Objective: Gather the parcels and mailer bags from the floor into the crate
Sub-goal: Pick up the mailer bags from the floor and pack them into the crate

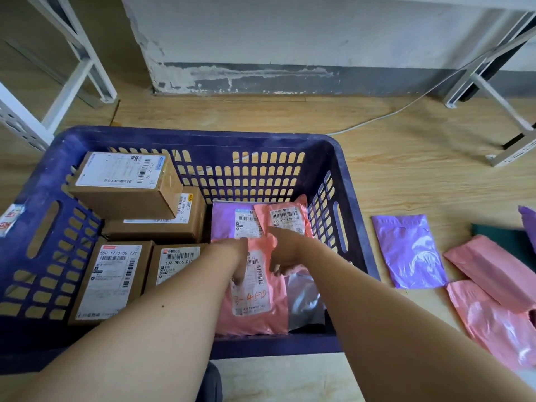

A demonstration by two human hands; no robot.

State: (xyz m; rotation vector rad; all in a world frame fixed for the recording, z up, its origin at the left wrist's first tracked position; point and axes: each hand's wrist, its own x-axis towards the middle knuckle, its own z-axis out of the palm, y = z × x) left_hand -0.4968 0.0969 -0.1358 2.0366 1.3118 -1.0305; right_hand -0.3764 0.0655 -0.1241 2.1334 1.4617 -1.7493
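**Filling the crate, with bags left on the floor**

Four cardboard parcels (pixel 124 181) sit in the left half of the crate (pixel 185 134). The left grip (pixel 236 256) presses straight fingers on the labelled pink mailer bag (pixel 255 309) in the right half. The right grip (pixel 285 253) curls at that bag's right edge; I cannot tell whether it pinches. Roughly half done, I judge: past the crate's right wall a purple bag (pixel 409 250), pink bags (pixel 493 262) and a dark green bag (pixel 499 236) lie on the floor (pixel 391 169), with bare boards between for reaching.

Forearms outstretched, left hand (pixel 237 256) and right hand (pixel 285 252) close together, fingers downward.
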